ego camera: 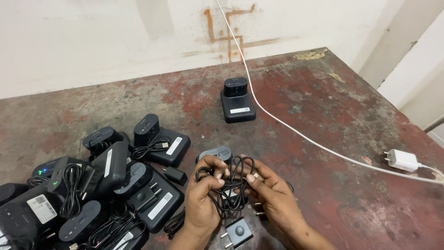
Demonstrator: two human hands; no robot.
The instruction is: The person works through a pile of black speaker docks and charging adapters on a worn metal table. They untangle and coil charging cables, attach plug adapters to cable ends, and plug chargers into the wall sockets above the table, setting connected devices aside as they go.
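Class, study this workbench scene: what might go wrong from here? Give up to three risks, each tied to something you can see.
1. The black cable bunched between the left hand and right hand may knot.
2. The black plug adapter lies near the table's front edge beside the wrists; it might get knocked off.
3. The white cable crosses the table to the white charger; an arm may snag it.

Single head view, looking steeply down, close over table point(323, 153), facing wall point(92, 41).
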